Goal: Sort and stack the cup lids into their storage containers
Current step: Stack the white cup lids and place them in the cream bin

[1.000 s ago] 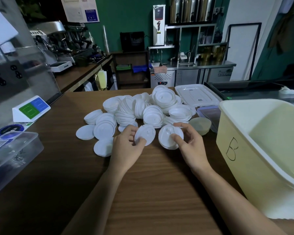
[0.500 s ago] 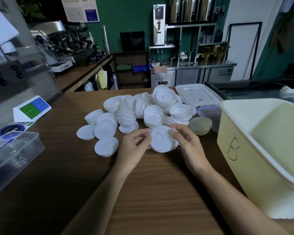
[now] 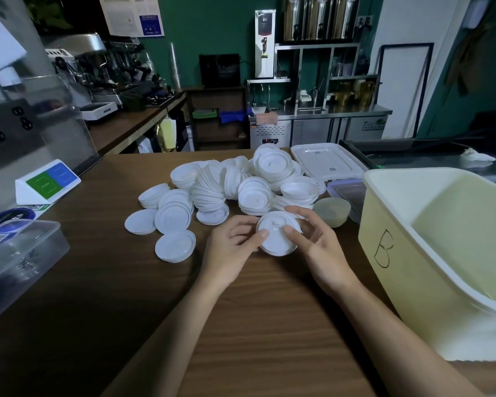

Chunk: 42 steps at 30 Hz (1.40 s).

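A café: an espresso machine [image 3: 98,67], steel urns [image 3: 318,17], a water boiler [image 3: 265,43] and a steel undercounter fridge [image 3: 321,130] stand behind; a payment sign [image 3: 48,181] and heaped cup lids [image 3: 252,184] sit on the table [image 3: 255,325].

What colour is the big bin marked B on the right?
The bin is pale yellow with a lighter rim; the head view shows it.
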Each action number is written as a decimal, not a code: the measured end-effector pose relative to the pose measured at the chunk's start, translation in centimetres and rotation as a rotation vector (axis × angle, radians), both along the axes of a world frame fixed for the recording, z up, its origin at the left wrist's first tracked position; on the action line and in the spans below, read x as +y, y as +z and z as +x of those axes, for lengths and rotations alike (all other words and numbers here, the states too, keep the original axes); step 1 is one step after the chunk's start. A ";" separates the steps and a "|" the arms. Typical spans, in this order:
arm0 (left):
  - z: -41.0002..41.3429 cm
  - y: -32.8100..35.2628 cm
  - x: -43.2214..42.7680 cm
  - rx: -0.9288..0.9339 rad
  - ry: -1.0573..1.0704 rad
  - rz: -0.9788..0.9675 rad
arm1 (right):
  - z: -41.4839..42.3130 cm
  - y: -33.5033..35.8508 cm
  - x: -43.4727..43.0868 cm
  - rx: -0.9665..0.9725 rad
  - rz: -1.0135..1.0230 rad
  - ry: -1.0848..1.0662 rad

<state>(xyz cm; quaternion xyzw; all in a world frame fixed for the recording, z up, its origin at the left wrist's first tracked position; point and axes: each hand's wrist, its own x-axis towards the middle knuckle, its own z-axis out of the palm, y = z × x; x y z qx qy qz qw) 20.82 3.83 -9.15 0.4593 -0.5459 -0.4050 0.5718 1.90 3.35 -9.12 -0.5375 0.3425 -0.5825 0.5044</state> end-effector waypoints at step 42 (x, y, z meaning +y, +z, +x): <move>1.7 0.9 1.0 -0.308 -0.142 -0.077 | -1.8 -1.3 0.8 0.169 -0.125 -0.205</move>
